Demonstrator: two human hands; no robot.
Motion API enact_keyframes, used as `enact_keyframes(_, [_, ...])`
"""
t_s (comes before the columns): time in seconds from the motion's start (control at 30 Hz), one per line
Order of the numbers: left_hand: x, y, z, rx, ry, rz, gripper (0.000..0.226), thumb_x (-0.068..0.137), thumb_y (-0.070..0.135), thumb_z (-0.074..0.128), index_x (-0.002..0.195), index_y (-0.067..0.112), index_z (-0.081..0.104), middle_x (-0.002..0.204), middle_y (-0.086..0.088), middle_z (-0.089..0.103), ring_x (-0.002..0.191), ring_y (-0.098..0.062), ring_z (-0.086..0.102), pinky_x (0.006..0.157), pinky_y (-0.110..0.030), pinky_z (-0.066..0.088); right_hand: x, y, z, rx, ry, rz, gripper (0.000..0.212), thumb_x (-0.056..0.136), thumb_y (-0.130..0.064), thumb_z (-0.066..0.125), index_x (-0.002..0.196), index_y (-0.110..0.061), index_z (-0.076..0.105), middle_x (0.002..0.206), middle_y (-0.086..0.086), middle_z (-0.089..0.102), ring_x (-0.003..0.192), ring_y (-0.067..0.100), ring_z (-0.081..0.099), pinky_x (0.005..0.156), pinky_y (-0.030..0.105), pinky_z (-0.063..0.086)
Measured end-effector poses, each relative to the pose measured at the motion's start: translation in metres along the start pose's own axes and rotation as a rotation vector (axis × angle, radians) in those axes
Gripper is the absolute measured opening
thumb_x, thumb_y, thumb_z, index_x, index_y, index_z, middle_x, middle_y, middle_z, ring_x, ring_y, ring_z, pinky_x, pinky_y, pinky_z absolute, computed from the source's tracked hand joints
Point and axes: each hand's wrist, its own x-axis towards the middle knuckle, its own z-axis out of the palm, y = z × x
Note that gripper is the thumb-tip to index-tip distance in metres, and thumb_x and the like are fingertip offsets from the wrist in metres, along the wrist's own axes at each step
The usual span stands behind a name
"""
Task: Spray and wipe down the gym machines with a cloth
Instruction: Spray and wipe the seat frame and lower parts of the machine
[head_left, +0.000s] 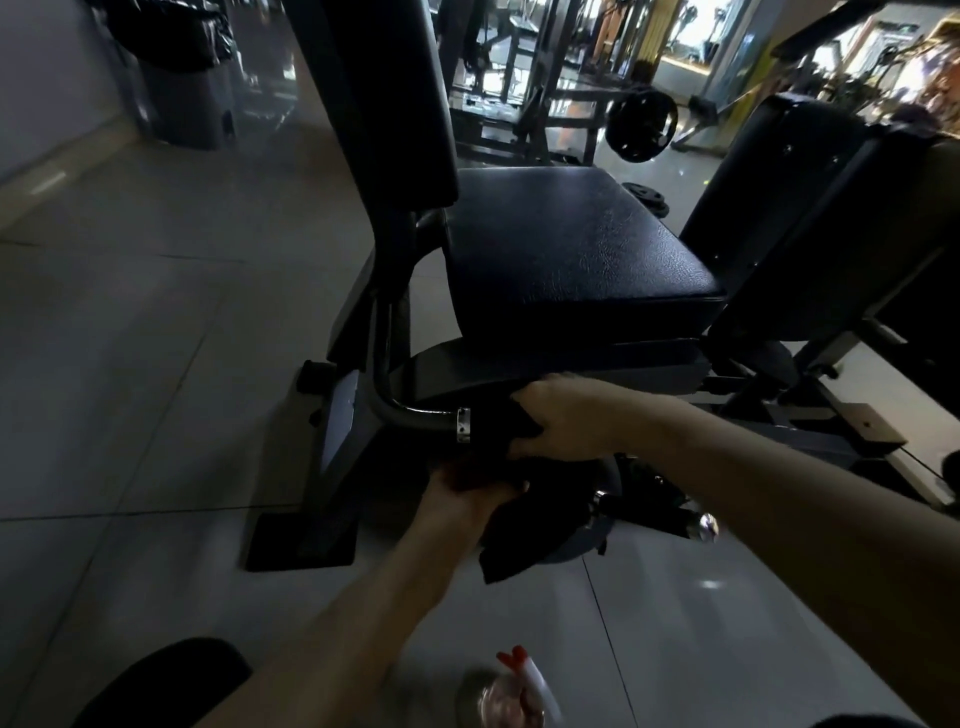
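A black gym machine fills the middle, with a padded seat (576, 244) and an upright back pad (384, 93). Below the seat a black handle bar (421, 415) with a chrome ring curves toward me. My right hand (566, 421) grips a dark cloth (514, 535) wrapped round the bar's end. My left hand (462, 493) holds the hanging part of the same cloth just below. A spray bottle (514, 686) with a red and white nozzle stands on the floor near me, blurred.
Grey floor tiles (130, 364) spread to the left. A lined bin (176, 73) stands at the back left. A second padded machine (810, 208) is to the right, a weight plate (641, 127) behind. My dark shoe (171, 680) is at the bottom left.
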Motion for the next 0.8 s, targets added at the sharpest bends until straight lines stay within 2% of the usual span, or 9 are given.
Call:
enact_keyframes(0.13, [-0.003,0.002,0.006,-0.102,0.055,0.019,0.015,0.094,0.003,0.066,0.106,0.013,0.069,0.076,0.008,0.075,0.07,-0.006,0.072,0.064,-0.025,0.059,-0.006,-0.003,0.006,-0.043,0.138,0.084,0.042,0.091,-0.059,0.057,0.108,-0.022,0.066,0.11,0.006,0.07,0.099,0.028,0.065,0.078,0.031,0.046])
enact_keyframes(0.23, [-0.003,0.006,0.009,-0.141,0.131,0.027,0.013,0.096,0.011,0.067,0.096,0.024,0.069,0.084,0.008,0.072,0.08,-0.009,0.069,0.077,-0.035,0.058,-0.013,-0.01,0.015,-0.127,0.32,0.111,0.04,0.098,-0.053,0.046,0.115,-0.02,0.063,0.114,0.007,0.069,0.101,0.034,0.064,0.08,0.038,0.049])
enact_keyframes(0.33, [0.001,0.005,0.01,-0.097,0.191,-0.014,0.008,0.094,0.008,0.068,0.09,0.014,0.068,0.072,0.0,0.065,0.061,-0.011,0.06,0.059,-0.026,0.05,-0.029,-0.012,0.025,-0.093,0.401,0.047,0.039,0.098,-0.04,0.05,0.134,-0.024,0.054,0.129,0.001,0.063,0.116,0.028,0.059,0.089,0.041,0.05])
enact_keyframes(0.37, [0.002,0.004,0.012,-0.074,0.201,-0.063,0.004,0.093,0.007,0.069,0.092,0.008,0.065,0.065,-0.002,0.061,0.052,-0.01,0.055,0.05,-0.021,0.046,-0.035,-0.01,0.028,-0.115,0.388,0.024,0.048,0.095,-0.036,0.053,0.142,-0.023,0.048,0.134,0.0,0.059,0.122,0.027,0.055,0.093,0.042,0.05])
enact_keyframes(0.43, [0.001,0.0,0.016,0.016,0.146,-0.179,0.018,0.092,0.013,0.074,0.098,0.003,0.061,0.06,-0.004,0.056,0.043,-0.01,0.052,0.042,-0.017,0.041,-0.043,-0.004,0.035,-0.24,0.359,0.021,0.065,0.089,-0.034,0.06,0.148,-0.02,0.037,0.137,0.002,0.054,0.124,0.026,0.052,0.096,0.042,0.05])
enact_keyframes(0.57, [-0.009,-0.015,0.015,0.097,0.042,-0.216,0.023,0.095,0.019,0.071,0.076,0.01,0.062,0.056,-0.001,0.053,0.047,-0.009,0.047,0.045,-0.018,0.042,-0.03,-0.004,0.024,-0.443,0.326,0.039,0.054,0.092,-0.055,0.057,0.128,-0.016,0.047,0.118,0.005,0.065,0.106,0.026,0.064,0.084,0.037,0.053])
enact_keyframes(0.63, [-0.011,-0.015,0.006,0.07,0.063,-0.181,0.016,0.096,0.017,0.07,0.081,0.011,0.067,0.062,-0.004,0.058,0.054,-0.011,0.052,0.047,-0.016,0.045,-0.022,-0.005,0.014,-0.46,0.285,-0.029,0.05,0.093,-0.058,0.053,0.119,-0.015,0.052,0.111,0.006,0.069,0.103,0.027,0.066,0.084,0.036,0.049])
enact_keyframes(0.73, [-0.008,-0.006,-0.006,-0.061,0.108,-0.129,0.006,0.092,0.011,0.072,0.092,0.006,0.07,0.074,-0.011,0.065,0.057,-0.018,0.058,0.049,-0.023,0.049,-0.019,-0.003,0.007,-0.296,0.223,-0.033,0.045,0.095,-0.058,0.05,0.112,-0.018,0.06,0.11,0.006,0.069,0.102,0.028,0.065,0.086,0.036,0.05])
enact_keyframes(0.8, [-0.005,0.001,-0.009,-0.106,0.127,-0.125,0.019,0.091,0.01,0.074,0.109,0.006,0.07,0.088,-0.012,0.071,0.06,-0.018,0.064,0.053,-0.026,0.054,-0.017,-0.004,0.006,-0.188,0.192,0.017,0.04,0.096,-0.055,0.049,0.107,-0.019,0.064,0.108,0.006,0.069,0.1,0.028,0.065,0.083,0.036,0.05])
